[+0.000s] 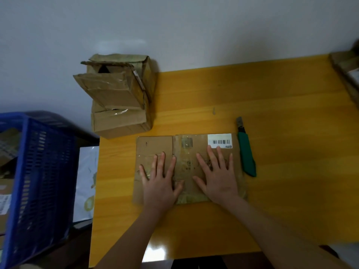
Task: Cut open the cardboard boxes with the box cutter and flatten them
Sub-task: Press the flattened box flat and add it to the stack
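A flattened cardboard box [186, 148] with a white barcode label lies in the middle of the yellow wooden table [281, 152]. My left hand [159, 181] presses flat on its left half, fingers spread. My right hand [217, 177] presses flat on its right half. The green box cutter [246, 152] lies on the table just right of the cardboard, blade end pointing away from me, and neither hand touches it. A stack of opened, crumpled cardboard boxes [118, 96] stands at the table's far left corner.
A blue plastic basket [38, 181] stands left of the table, with boxes beside it. A white plastic bag [86, 181] lies between basket and table. More cardboard [347, 74] shows at the far right edge. A white wall stands behind.
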Available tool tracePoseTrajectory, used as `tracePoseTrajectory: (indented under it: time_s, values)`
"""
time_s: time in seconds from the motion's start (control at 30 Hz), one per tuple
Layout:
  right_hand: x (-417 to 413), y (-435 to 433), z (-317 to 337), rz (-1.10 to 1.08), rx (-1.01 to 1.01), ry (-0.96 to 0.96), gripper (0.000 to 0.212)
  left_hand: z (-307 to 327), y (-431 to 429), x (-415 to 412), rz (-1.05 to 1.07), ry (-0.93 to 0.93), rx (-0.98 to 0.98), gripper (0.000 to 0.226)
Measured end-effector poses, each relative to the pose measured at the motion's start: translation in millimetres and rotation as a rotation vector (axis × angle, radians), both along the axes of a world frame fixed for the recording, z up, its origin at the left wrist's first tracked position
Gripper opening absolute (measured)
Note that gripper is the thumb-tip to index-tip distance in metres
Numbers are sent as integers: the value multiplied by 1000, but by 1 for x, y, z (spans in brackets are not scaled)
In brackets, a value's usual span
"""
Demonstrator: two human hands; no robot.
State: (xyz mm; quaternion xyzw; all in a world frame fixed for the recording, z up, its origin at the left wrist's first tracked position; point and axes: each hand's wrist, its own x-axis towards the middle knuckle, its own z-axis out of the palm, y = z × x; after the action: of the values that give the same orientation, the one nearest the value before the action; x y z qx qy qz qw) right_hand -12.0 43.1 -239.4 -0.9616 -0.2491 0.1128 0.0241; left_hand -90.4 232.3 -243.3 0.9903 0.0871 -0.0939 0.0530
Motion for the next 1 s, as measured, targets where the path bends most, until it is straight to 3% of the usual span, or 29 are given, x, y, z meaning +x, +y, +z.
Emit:
tracePoseTrajectory:
  time_s: [0.3,0.37,0.47,0.6,0.67,0.8,0.9,1.0]
  values:
    - [-1,-2,23,-37,-1,110,60,13,7,0,20,42,-35,79]
    - [-10,-15,37,-188,34,133,59,25,16,-2,176,24,-114,81]
    - [-30,-36,50,-505,145,153,77,39,29,-10,523,-14,-263,80]
    - [-35,-39,60,-984,493,383,93,46,31,-15,572,-38,-436,73]
    - [-34,-39,66,-1044,568,468,83,51,32,-12,664,-46,-508,72]
    - [-30,-46,91,-1013,767,491,40,57,28,-6,832,-7,-590,74]
    - [-15,-69,120,-1066,936,457,40,65,14,4,833,-18,-618,63]
    - [4,-102,147,-1075,942,370,39,88,-11,33,812,-102,-790,49]
